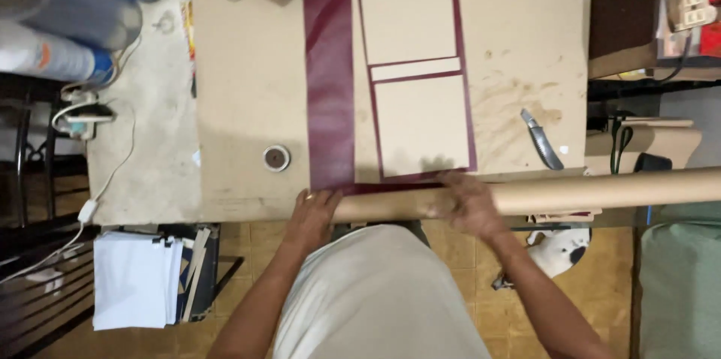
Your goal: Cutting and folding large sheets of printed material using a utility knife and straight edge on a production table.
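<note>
A long brown cardboard tube point(586, 192) lies along the near edge of the work table point(248, 88), sticking out past its right side. My left hand point(314, 209) grips the tube's left end. Further right, my right hand point(469, 201) wraps over the tube. A dark maroon sheet point(329, 81) stretches away from the tube across the table. On the sheet lie two large tan boards point(405, 10) point(420, 125) with a narrow tan strip point(415, 69) between them.
A utility knife point(542, 140) lies right of the sheet, a small tape roll point(276, 158) left of it. Plastic-wrapped rolls point(67, 21) lean at the far left. A stack of white paper point(135, 278) sits on the floor at lower left.
</note>
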